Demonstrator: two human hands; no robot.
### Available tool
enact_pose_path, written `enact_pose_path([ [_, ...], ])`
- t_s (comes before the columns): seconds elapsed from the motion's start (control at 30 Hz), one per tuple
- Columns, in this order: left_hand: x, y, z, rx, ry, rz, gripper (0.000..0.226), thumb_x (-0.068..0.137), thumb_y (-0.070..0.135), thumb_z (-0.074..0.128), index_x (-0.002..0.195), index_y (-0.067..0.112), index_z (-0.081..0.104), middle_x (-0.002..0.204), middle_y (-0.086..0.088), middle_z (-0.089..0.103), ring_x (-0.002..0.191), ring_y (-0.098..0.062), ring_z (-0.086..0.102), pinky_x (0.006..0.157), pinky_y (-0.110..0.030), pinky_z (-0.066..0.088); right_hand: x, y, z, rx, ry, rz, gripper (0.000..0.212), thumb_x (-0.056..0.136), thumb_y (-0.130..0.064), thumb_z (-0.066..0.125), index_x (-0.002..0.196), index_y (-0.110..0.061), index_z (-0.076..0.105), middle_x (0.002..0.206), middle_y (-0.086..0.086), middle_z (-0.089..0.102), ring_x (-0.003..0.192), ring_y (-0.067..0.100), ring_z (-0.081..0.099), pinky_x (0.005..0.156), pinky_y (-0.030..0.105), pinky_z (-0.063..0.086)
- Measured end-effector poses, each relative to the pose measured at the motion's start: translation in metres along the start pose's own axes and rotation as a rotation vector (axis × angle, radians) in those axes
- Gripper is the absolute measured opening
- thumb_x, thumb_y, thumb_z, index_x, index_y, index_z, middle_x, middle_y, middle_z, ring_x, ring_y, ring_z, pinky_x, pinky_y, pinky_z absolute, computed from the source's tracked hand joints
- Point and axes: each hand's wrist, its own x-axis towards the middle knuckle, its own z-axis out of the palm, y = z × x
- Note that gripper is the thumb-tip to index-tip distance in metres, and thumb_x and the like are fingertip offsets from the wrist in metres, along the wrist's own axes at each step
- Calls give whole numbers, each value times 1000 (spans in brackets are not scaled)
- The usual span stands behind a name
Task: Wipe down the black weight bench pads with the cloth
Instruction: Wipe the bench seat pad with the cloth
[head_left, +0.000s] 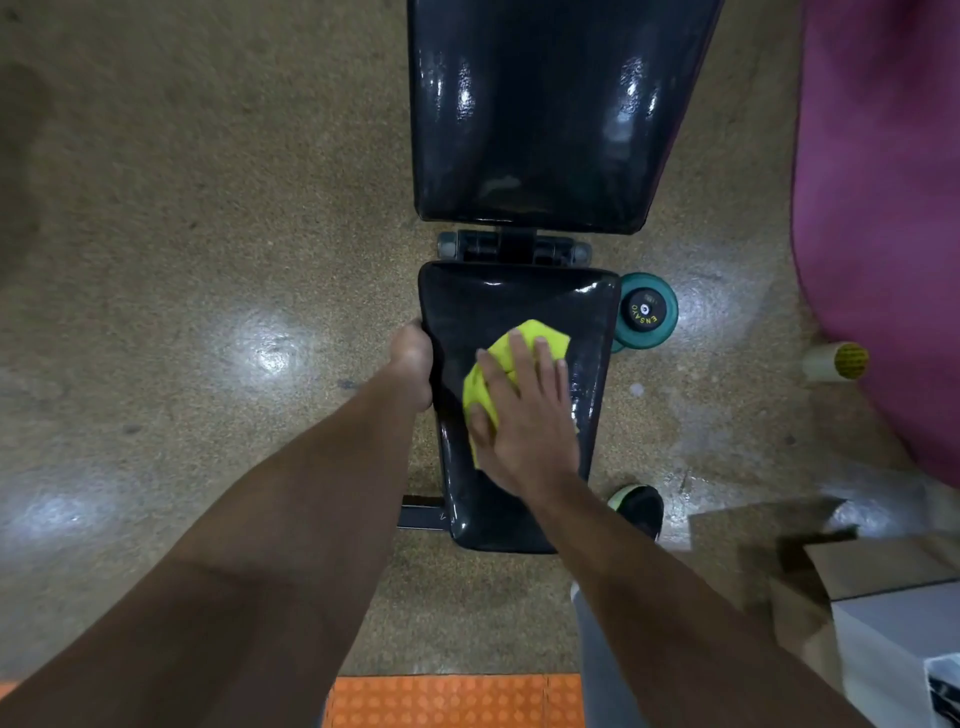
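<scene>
Right hand (524, 421) pressed flat, fingers straight and spread, on a yellow cloth (511, 364) lying mid-way on the seat pad (519, 499). Cloth bunched, poking out ahead of the fingertips and to the thumb side, long axis slanting toward the back pad (535, 104). Left hand (413, 358) in a clenched grip, curled over the seat pad's left edge. Green dumbbell (647, 309) on the floor (208, 260), just beside the pad's right corner.

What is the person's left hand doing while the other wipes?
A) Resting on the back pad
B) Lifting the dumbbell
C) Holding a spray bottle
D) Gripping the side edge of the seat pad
D: the left hand curls round the left edge of the seat pad, while the right hand presses the yellow cloth flat on it.
</scene>
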Motion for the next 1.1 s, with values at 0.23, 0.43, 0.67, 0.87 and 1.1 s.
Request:
enact_pose_path([
  [0.23, -10, -20, 0, 17, -32, 58, 58, 109, 46, 34, 124, 9, 77, 121, -14, 78, 112, -33, 72, 96, -36, 59, 8, 9, -3, 77, 72, 202, 65, 99, -48, 32, 159, -24, 33, 172, 13, 14, 159, 41, 6, 129, 58, 8],
  [0.43, -14, -23, -1, 58, 2, 61, 60, 109, 50, 32, 130, 13, 75, 123, -13, 77, 117, -33, 70, 104, -42, 57, -12, 40, -2, 106, 83, 122, 62, 101, -47, 34, 157, -23, 38, 171, 12, 18, 159, 40, 8, 127, 61, 16],
  [0.67, -8, -25, 1, 53, 6, 71, 61, 108, 50, 31, 129, 15, 76, 121, -13, 79, 117, -34, 72, 104, -42, 58, 2, 17, -1, 95, 111, 164, 62, 100, -45, 38, 158, -22, 36, 171, 14, 18, 158, 43, 10, 128, 60, 12],
  [0.87, -10, -25, 2, 41, 3, 63, 59, 110, 47, 30, 125, 12, 76, 117, -12, 78, 112, -32, 70, 94, -38, 59, -30, 48, 7, 158, 154, 70, 60, 102, -46, 42, 156, -20, 44, 170, 13, 24, 158, 41, 13, 124, 62, 25],
  [1.1, -10, -26, 3, 43, 25, 58, 57, 110, 46, 29, 123, 15, 76, 114, -11, 78, 102, -30, 70, 89, -35, 59, -22, 27, 5, 155, 159, 212, 63, 101, -47, 38, 158, -19, 38, 170, 15, 20, 158, 43, 11, 125, 62, 20],
])
